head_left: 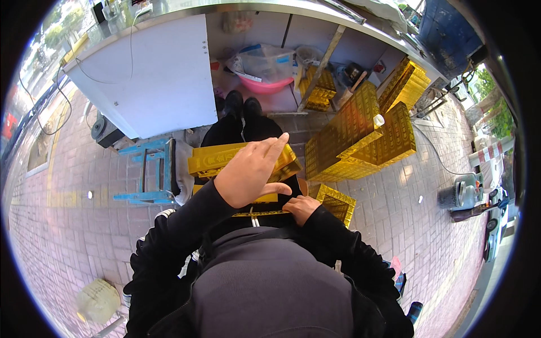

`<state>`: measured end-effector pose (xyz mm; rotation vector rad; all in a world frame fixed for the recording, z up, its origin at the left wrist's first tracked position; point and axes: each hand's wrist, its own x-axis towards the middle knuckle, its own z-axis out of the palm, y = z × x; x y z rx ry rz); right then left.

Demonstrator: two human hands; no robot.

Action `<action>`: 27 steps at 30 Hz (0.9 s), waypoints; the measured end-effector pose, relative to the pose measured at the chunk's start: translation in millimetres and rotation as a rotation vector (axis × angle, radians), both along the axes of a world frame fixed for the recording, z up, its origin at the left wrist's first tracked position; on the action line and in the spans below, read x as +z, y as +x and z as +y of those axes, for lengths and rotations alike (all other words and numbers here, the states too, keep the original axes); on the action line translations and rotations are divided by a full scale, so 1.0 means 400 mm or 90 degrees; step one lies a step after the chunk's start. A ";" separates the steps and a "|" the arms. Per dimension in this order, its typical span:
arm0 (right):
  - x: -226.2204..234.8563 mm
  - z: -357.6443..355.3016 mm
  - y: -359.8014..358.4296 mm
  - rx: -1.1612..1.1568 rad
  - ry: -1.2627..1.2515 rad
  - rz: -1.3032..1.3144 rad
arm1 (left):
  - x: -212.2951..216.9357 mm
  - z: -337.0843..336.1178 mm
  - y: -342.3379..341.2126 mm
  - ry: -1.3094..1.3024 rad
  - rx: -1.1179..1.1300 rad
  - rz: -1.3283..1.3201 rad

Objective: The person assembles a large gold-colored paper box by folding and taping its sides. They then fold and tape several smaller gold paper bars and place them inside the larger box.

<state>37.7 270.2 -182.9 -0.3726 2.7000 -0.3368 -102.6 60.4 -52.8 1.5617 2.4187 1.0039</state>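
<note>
My left hand (253, 172) is over my lap, its fingers stretched out and thumb apart, holding nothing. Beneath it, a shiny gold patterned box (211, 160) lies across my thighs, partly hidden by the hand. Lower in my lap, my right hand (303, 209) has its fingers curled at the end of a thin gold edge (265, 213); what they grip is hidden. Just right of that hand is an open gold frame-like box (338, 204). Tall gold patterned boxes (360, 138) stand on the paving to the right.
A blue stool frame (147, 169) stands at my left. Ahead is a workbench with a white panel (149, 79); under it are a pink basin (265, 84) and more gold boxes (318, 88). A pale round container (97, 300) sits at lower left.
</note>
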 end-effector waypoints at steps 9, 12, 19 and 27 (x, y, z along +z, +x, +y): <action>0.156 0.109 0.011 0.011 -0.176 0.074 | -0.128 -0.075 -0.034 -0.171 -0.045 0.098; 0.177 0.122 0.014 -0.074 -0.248 0.020 | -0.145 -0.077 -0.036 -0.077 -0.005 -0.002; 0.217 0.012 -0.008 -0.267 -0.584 0.061 | -0.037 -0.078 0.017 0.332 -0.018 -0.560; 0.271 -0.095 -0.020 -0.113 -0.374 0.218 | -0.012 0.008 0.057 0.440 0.115 -0.470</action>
